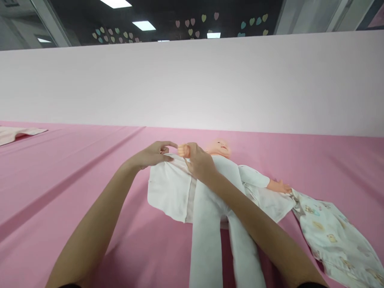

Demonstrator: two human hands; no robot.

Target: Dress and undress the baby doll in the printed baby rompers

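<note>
A baby doll (216, 149) lies face up on pink cloth, dressed in white, its head away from me. Its small fist (183, 151) shows between my hands. My right hand (201, 162) is closed around the doll's forearm just by that fist. With thumb and curled fingers my left hand (157, 155) pinches the upper edge of the white baby shirt (171, 188), its index finger stretched toward the doll's fist. The shirt lies spread to the left of the body. White legs (207, 240) reach toward me. The doll's other arm (274, 185) sticks out of a white sleeve at the right.
A baby garment printed with bears (336, 236) lies at the right, near the doll's other hand. Part of a pale cloth (18, 134) shows at the far left. Behind the pink surface (75, 192) rises a white wall (192, 84) with dark glass above.
</note>
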